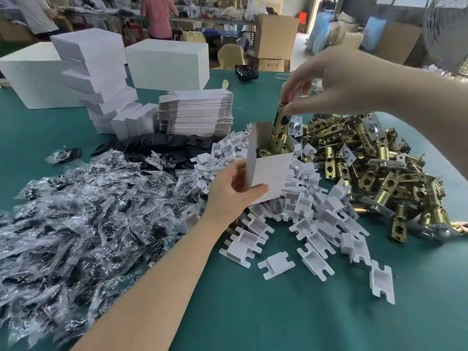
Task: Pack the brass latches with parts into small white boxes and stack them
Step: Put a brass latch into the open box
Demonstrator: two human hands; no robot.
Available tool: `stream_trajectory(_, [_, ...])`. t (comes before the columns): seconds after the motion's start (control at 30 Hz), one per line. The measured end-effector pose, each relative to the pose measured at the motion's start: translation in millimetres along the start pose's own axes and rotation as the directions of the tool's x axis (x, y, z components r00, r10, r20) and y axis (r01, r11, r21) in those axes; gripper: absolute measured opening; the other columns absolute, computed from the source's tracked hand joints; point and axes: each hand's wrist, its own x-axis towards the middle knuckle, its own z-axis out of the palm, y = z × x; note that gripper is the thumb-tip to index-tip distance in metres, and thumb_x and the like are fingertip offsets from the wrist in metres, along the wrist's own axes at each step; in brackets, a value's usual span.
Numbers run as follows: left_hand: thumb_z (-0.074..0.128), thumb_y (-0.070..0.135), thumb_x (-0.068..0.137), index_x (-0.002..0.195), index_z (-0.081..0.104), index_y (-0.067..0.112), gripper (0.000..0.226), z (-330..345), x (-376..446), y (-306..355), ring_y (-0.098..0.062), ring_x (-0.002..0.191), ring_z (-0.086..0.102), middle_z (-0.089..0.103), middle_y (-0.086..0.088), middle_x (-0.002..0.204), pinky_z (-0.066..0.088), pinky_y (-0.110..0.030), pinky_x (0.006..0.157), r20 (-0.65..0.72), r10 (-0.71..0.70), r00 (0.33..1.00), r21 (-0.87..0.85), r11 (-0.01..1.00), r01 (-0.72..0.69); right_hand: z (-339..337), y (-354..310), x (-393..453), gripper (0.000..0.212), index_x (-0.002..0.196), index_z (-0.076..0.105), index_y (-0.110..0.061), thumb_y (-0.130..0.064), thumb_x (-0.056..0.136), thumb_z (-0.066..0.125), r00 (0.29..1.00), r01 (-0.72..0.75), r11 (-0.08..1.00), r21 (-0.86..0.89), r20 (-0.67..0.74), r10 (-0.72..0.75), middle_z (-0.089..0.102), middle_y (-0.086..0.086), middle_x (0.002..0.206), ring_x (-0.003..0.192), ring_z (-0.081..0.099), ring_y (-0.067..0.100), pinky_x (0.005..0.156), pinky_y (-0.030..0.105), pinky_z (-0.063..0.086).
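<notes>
Your left hand (234, 190) and your right hand (336, 79) are both bare, with no gloves, rings or watch, and your two long arms show no sleeves at all.

The lower part of the brass latch (280, 127) is sunk inside the small white box (272, 171), so how far down it reaches cannot be told. Its top end is covered by the fingertips of the right hand (326, 82). The box's bottom corner is hidden behind the left hand (234, 192). The heap of clear bags (83, 214) is cut by the left edge (their dark contents are too blurred to make out). The pile of latches (379, 168) is partly hidden behind the right forearm. People at the far benches (158, 16) are cut off at the top.
</notes>
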Motion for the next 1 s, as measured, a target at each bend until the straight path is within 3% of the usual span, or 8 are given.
stream_trajectory(0.1, [0.085,0.01,0.077,0.125,0.059,0.013,0.054,0,0,-1,-0.011,0.109,0.067,0.069,0.002,0.121,0.058,-0.029,0.09,0.001,0.001,1.0,0.01,1.0,-0.001,14,-3,4,0.015,0.093,0.065,-0.04,-0.049,0.081,0.064,0.998,0.028,0.995,-0.095,0.06,-0.022,0.054,-0.01,0.101,0.096,0.047,0.01,0.086,0.03,0.037])
stream_trajectory(0.27, [0.084,0.01,0.077,0.125,0.06,0.016,0.054,0,0,-2,-0.008,0.106,0.067,0.07,0.004,0.119,0.058,-0.025,0.088,-0.006,0.0,1.0,0.001,1.0,0.0,45,-5,5,0.01,0.092,0.069,-0.04,-0.045,0.083,0.071,0.995,-0.007,0.986,-0.167,0.094,0.023,0.047,-0.003,0.125,0.125,0.031,0.021,0.104,0.045,0.029])
stream_trajectory(0.57, [0.084,0.006,0.077,0.114,0.06,0.029,0.05,-1,1,-1,-0.002,0.101,0.068,0.071,0.013,0.111,0.053,-0.013,0.079,-0.011,-0.015,1.0,-0.044,0.999,0.014,56,0,11,0.008,0.082,0.062,-0.044,-0.048,0.084,0.068,0.981,-0.065,0.996,-0.063,0.177,0.075,0.045,-0.006,0.118,0.12,0.03,0.02,0.1,0.038,0.028])
stream_trajectory(0.77, [0.085,0.006,0.076,0.114,0.06,0.025,0.05,-1,2,-3,-0.006,0.102,0.068,0.071,0.008,0.113,0.055,-0.017,0.08,-0.007,-0.027,1.0,-0.045,0.999,0.027,53,-4,9,0.009,0.082,0.058,-0.052,-0.048,0.09,0.06,0.961,-0.065,0.997,-0.043,0.268,0.074,0.051,-0.01,0.12,0.121,0.038,0.014,0.108,0.04,0.028])
stream_trajectory(0.8, [0.085,0.005,0.076,0.113,0.06,0.025,0.049,-1,2,-3,-0.006,0.102,0.069,0.071,0.007,0.113,0.055,-0.018,0.081,-0.005,-0.03,1.0,-0.048,0.998,0.029,53,-3,8,0.006,0.086,0.06,-0.051,-0.047,0.09,0.06,0.972,-0.074,0.997,0.007,0.225,0.071,0.054,-0.011,0.119,0.117,0.042,0.009,0.106,0.037,0.032])
stream_trajectory(0.87, [0.084,0.004,0.076,0.111,0.059,0.026,0.048,-2,1,-3,-0.007,0.101,0.069,0.071,0.007,0.113,0.055,-0.019,0.081,0.0,-0.035,0.999,-0.051,0.998,0.035,55,1,2,0.004,0.095,0.062,-0.043,-0.043,0.091,0.061,0.993,-0.117,0.978,0.174,0.023,0.114,0.059,-0.016,0.107,0.094,0.051,-0.008,0.088,0.027,0.043])
stream_trajectory(0.93, [0.084,0.006,0.076,0.109,0.057,0.026,0.048,-2,2,-4,-0.008,0.101,0.068,0.07,0.005,0.112,0.056,-0.022,0.083,0.015,-0.044,0.999,-0.044,0.998,0.045,60,11,-8,0.014,0.102,0.061,-0.032,-0.04,0.092,0.06,0.943,-0.206,0.926,0.317,-0.188,0.275,0.061,-0.016,0.096,0.078,0.057,-0.007,0.068,0.02,0.047])
stream_trajectory(1.0, [0.084,0.006,0.076,0.106,0.055,0.028,0.048,-2,1,-4,-0.009,0.1,0.068,0.071,0.005,0.11,0.058,-0.025,0.083,0.028,-0.056,0.998,-0.031,0.998,0.057,69,26,-21,0.02,0.109,0.06,-0.021,-0.034,0.093,0.061,0.881,-0.383,0.883,0.273,-0.182,0.438,0.064,-0.005,0.096,0.077,0.061,0.004,0.062,0.018,0.05])
